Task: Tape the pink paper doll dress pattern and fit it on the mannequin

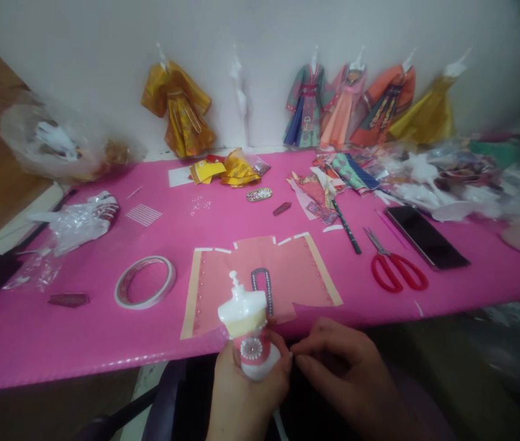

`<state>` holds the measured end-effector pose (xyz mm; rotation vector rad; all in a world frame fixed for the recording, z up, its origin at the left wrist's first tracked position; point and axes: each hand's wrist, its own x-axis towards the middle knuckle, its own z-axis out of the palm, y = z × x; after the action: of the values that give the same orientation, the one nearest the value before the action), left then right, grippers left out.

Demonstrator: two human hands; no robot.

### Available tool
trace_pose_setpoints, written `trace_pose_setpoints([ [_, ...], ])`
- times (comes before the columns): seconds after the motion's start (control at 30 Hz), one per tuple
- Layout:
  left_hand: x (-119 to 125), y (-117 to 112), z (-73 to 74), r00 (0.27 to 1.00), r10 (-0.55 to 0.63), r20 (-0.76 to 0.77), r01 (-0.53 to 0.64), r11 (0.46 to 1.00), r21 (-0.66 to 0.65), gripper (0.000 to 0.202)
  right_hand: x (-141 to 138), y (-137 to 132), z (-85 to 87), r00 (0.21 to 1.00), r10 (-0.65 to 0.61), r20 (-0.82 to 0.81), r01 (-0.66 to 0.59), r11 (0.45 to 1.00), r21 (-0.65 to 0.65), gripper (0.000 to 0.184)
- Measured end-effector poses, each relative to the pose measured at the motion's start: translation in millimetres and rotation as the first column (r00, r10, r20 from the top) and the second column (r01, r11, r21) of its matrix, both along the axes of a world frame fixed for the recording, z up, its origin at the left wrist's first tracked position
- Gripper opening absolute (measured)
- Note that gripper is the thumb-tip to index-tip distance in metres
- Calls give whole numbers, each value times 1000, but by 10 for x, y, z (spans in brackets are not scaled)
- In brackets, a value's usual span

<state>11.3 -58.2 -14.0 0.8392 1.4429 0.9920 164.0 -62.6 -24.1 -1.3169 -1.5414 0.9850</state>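
My left hand is wrapped around a small white doll mannequin, held upright near the table's front edge. Its chest has a pale yellow band, and below that comes a pink band with a round pearl ornament. Close by on the right, my right hand is closed in a pinch beside the mannequin's lower part; whatever it holds is too small to make out. Behind the mannequin lies a pink fabric piece with tan side strips and white tape along its top. A dark beaded loop trim rests on it.
Tape roll is at left; red-handled scissors, a phone and a dark pencil are at right. Fabric scraps and plastic bags lie farther back. Dressed doll forms stand against the wall.
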Motion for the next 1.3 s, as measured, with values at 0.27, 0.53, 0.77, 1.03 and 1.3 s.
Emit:
trace_pose_setpoints([
  [0.27, 64, -31, 117, 999, 34, 8, -34, 999, 8, 5, 10, 18, 41, 995, -6, -96, -9, 988, -157, 9],
  [0.53, 74, -12, 72, 1000, -11, 16, 11, 1000, -24, 5, 20, 37, 16, 925, 35, -379, -208, 880, -427, 16],
  [0.77, 81, -15, 41, 1000, 9, -12, -10, 999, -37, 5, 21, 31, 36, 972, 87, -217, -164, 917, -363, 15],
  [1.03, 119, -20, 39, 999, -19, 40, 23, 993, -116, 8, 34, 11, 46, 990, 122, -65, -135, 959, -250, 15],
  [1.3, 90, -109, -41, 991, -74, 112, 85, 992, -96, 14, 165, 71, 206, 995, 75, 73, -70, 995, -76, 18],
])
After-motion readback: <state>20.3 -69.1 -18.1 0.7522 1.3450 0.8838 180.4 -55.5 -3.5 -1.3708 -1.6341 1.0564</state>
